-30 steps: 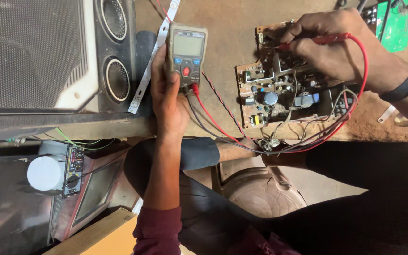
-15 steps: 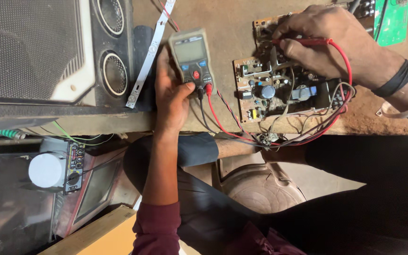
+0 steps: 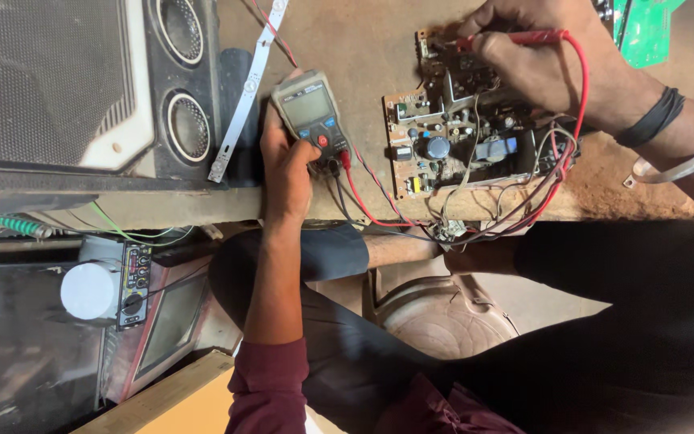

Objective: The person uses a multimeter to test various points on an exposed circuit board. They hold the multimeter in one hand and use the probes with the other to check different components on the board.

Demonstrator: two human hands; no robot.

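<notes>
The left hand (image 3: 287, 165) has its fingers wrapped round a grey meter (image 3: 312, 112), thumb by the red button. Red and black wires (image 3: 371, 205) run from just below those fingers over to the circuit board (image 3: 451, 137). Further out, the right hand (image 3: 544, 60) pinches a red probe (image 3: 524, 37), tip down on the board's far edge.

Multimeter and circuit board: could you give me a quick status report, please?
Left hand grips multimeter, thumb by its buttons. Right hand presses red probe onto circuit board. Leads trail across bench edge.
</notes>
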